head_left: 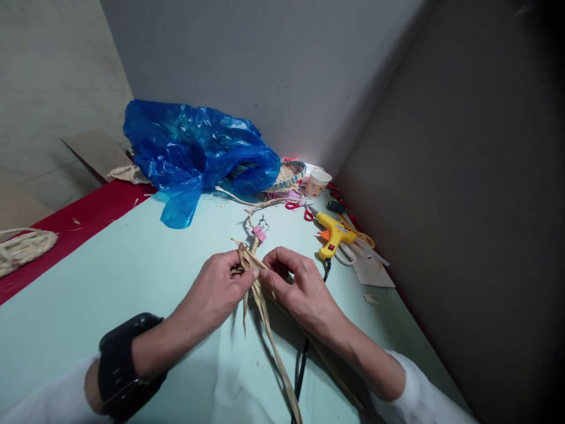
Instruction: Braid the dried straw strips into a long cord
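Dry, straw-coloured plant strips [265, 312] hang from between my two hands, their long ends trailing toward the near edge of the table. My left hand [223, 285] pinches the strips between thumb and fingers. Close by on the right, my right hand [295, 285] also pinches them, its thumb almost meeting the left thumb. Beyond my fingers the strips run into a braided cord [265, 204]. A pink binder clip [259, 234] grips the cord just past my hands. Exactly how the strips cross is hidden by my fingers.
A blue plastic bag [198, 147] lies at the back, near a woven basket [291, 175] and paper cup [318, 183]. On the right are a yellow glue gun [335, 235], red-handled scissors [308, 213] and a dark thread spool [336, 206]. A coiled braid [26, 247] sits far left.
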The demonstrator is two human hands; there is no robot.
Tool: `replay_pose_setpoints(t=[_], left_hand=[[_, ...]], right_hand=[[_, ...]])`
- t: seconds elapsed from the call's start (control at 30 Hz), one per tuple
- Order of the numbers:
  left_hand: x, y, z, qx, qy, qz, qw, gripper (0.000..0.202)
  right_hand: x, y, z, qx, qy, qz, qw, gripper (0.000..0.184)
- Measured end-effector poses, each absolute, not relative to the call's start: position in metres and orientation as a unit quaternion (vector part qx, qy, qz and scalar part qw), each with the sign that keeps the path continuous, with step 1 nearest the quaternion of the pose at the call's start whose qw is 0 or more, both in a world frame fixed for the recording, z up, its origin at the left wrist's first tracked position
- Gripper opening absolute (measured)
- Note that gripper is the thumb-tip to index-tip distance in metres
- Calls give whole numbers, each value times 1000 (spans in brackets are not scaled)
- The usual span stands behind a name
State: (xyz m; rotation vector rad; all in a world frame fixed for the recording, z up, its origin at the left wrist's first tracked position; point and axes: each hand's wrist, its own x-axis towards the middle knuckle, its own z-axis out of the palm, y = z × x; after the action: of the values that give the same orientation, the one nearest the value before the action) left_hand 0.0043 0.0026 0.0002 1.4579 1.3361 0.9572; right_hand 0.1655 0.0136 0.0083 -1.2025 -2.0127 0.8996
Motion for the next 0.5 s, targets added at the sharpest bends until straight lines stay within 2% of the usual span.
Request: replay_pose_setpoints(t=[0.33, 0.5], left_hand=[[5, 5, -5, 575, 520, 418, 474, 8], [2, 8, -6, 520, 503, 433, 538, 6]], right_hand=[[154, 4, 10, -422, -772, 325, 347, 9], [182, -5, 47, -373, -704, 458, 394, 11]])
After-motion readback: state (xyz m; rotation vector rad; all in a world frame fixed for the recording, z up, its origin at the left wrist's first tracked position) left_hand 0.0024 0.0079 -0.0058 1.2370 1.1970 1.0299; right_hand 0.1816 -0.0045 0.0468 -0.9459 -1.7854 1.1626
